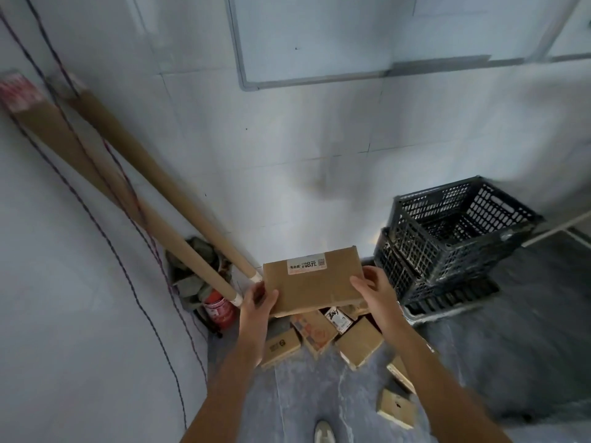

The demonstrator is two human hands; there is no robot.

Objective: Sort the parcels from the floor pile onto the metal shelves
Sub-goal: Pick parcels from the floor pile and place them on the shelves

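Observation:
A flat brown cardboard parcel (315, 281) with a small white label is held up in front of me, above the floor pile. My left hand (257, 303) grips its lower left corner, thumb on top. My right hand (374, 289) grips its right edge. Below it, several small cardboard parcels (358, 342) lie scattered on the grey floor. No metal shelves are in view.
Stacked black plastic crates (447, 238) stand to the right against the white tiled wall. Two long cardboard tubes (153, 174) lean in the left corner, with a red fire extinguisher (219, 310) and cables at their foot. My shoe (324, 431) shows at the bottom.

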